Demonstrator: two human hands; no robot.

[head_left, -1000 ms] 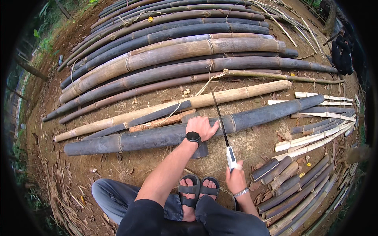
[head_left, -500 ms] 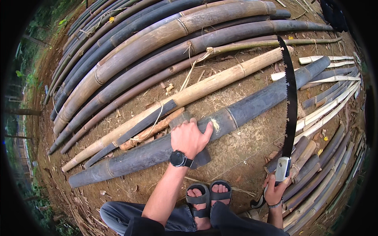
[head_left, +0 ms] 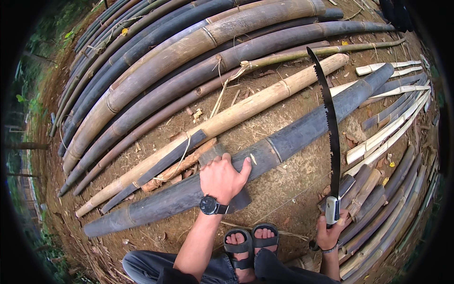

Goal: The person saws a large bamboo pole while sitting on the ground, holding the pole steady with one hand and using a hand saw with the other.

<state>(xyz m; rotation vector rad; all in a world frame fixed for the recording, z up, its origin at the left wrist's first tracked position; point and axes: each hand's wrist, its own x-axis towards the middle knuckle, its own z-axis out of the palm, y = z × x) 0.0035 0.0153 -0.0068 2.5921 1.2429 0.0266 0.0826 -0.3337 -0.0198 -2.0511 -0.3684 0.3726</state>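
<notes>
a dark bamboo pole [head_left: 293, 135] lying on the dirt in front of the sandalled feet [head_left: 253, 239] is pressed down by the left hand [head_left: 221, 177], fingers spread flat, while a curved saw [head_left: 328, 123] is gripped upright by the right hand [head_left: 331, 232].

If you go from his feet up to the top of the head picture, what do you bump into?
Sandalled feet → left hand pressing the dark bamboo pole → pale tan bamboo pole → stack of long dark and tan bamboo poles.
</notes>
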